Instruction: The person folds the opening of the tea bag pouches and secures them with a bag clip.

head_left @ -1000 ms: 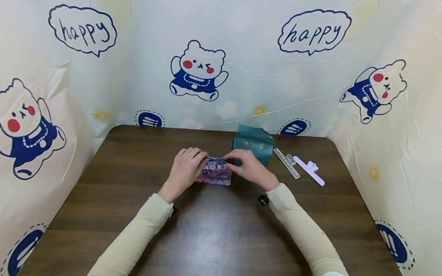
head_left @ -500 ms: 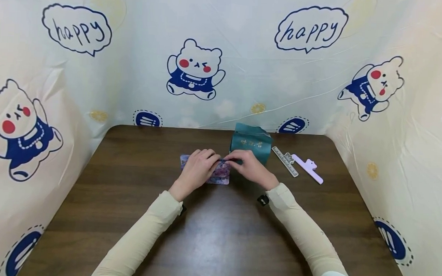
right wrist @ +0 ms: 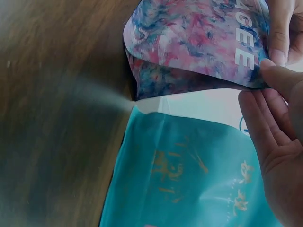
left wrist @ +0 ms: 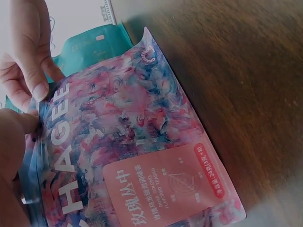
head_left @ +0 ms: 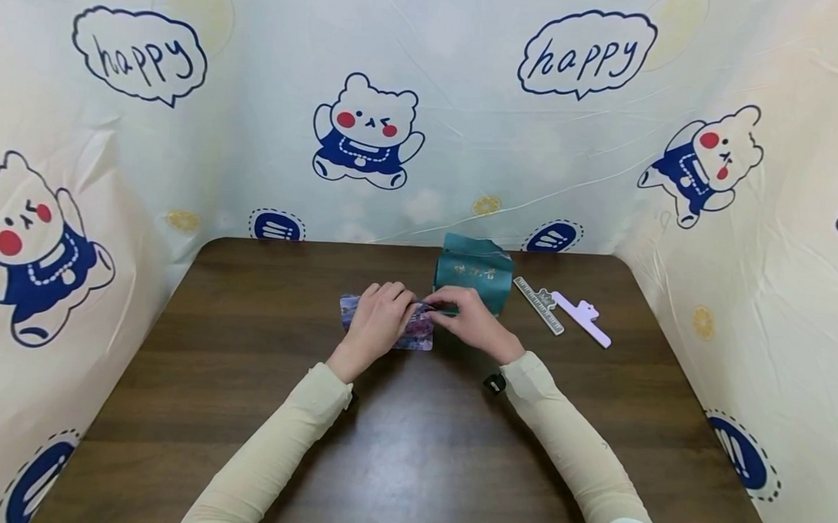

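A pink-and-blue tea pouch [head_left: 425,337] with white lettering stands in front of both hands at the table's middle. My left hand [head_left: 378,322] grips its top edge and covers much of it in the head view; the left wrist view shows the pouch's front and pink label. At the top right corner, my right hand [head_left: 475,325] pinches the edge between thumb and fingers, as the right wrist view shows. Just behind the right hand stands a teal pouch [head_left: 470,267] with gold characters, untouched.
To the right of the teal pouch lie a grey, ruler-like bag clip [head_left: 538,306] and a purple bag clip [head_left: 583,319], side by side. A printed cloth [head_left: 465,140] hangs behind the brown table [head_left: 412,446] and along its sides.
My left hand has slid right along the pouch's top edge, closer to the right hand, uncovering the pouch's left end. The right hand keeps its pinch at the corner.
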`<state>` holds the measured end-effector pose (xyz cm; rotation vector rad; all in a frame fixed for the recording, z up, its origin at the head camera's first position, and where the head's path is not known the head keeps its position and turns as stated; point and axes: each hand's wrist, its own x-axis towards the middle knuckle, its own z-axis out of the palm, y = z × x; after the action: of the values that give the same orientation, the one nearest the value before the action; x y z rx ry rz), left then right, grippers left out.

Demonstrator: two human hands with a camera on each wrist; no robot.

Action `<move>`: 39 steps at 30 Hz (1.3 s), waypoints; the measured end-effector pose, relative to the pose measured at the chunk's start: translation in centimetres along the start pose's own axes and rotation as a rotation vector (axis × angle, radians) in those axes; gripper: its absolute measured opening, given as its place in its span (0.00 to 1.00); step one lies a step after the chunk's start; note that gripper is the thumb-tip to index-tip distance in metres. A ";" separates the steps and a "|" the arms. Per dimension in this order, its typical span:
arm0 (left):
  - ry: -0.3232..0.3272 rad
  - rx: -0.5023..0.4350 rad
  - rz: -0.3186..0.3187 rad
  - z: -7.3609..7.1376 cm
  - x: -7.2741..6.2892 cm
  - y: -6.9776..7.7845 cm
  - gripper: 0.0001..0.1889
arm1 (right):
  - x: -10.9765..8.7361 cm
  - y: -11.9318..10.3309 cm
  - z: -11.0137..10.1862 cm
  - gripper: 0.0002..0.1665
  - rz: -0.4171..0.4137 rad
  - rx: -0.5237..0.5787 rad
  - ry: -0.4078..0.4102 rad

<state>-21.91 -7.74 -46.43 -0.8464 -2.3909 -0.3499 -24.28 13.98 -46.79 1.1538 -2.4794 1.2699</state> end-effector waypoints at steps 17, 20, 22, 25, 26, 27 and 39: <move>-0.062 -0.014 -0.007 -0.2 -0.3 -0.2 0.11 | 0.3 0.7 0.1 0.10 0.024 0.001 -0.019; -0.078 -0.023 0.003 -0.6 -0.5 -0.4 0.11 | 0.3 0.7 0.1 0.10 0.024 0.005 -0.027; -0.092 -0.026 0.008 -0.7 -0.5 -0.4 0.11 | 0.3 0.7 0.0 0.09 0.020 0.009 -0.032; -0.101 -0.028 0.013 -0.7 -0.5 -0.4 0.12 | 0.4 0.6 -0.2 0.09 0.014 0.012 -0.041; -0.101 -0.029 0.014 -0.7 -0.5 -0.4 0.12 | 0.4 0.6 -0.3 0.09 0.013 0.013 -0.046; -0.101 -0.033 0.014 -0.7 -0.5 -0.4 0.12 | 0.4 0.6 -0.4 0.09 0.013 0.014 -0.051; -0.062 -0.070 0.004 -0.6 -0.8 -0.8 0.12 | 0.4 0.7 -0.5 0.08 0.016 0.023 -0.075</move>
<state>-21.64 -9.02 -46.43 -0.9054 -2.4466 -0.4132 -25.15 14.39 -46.79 1.2112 -2.5387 1.2849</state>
